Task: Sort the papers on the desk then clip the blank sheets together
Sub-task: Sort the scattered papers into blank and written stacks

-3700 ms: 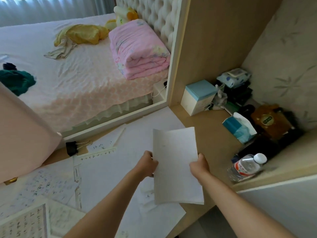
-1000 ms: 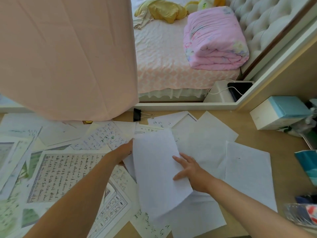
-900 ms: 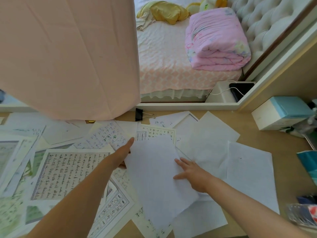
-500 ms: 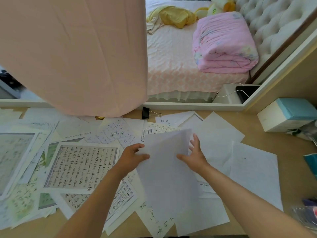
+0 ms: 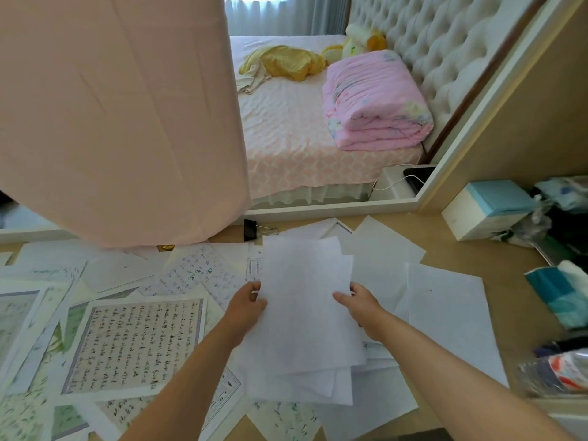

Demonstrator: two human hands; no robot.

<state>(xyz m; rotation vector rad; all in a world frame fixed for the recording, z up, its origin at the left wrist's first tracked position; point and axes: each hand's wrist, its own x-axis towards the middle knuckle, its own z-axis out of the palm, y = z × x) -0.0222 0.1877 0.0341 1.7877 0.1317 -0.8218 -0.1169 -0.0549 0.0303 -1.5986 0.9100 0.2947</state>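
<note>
Head view: left hand (image 5: pixel 246 305) and right hand (image 5: pixel 359 302) each have their grip closed on opposite side edges of the blank sheets (image 5: pixel 307 316), held at frame centre above the bench (image 5: pixel 451 253). Written papers (image 5: pixel 133 342) cover the lower left; a binder clip (image 5: pixel 251 229) lies at upper centre.

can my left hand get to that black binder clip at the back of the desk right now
Probably not yet. The left hand is gripping the blank sheets with the right hand. The binder clip lies uncovered beyond them, so the path looks open once it lets go.
</note>
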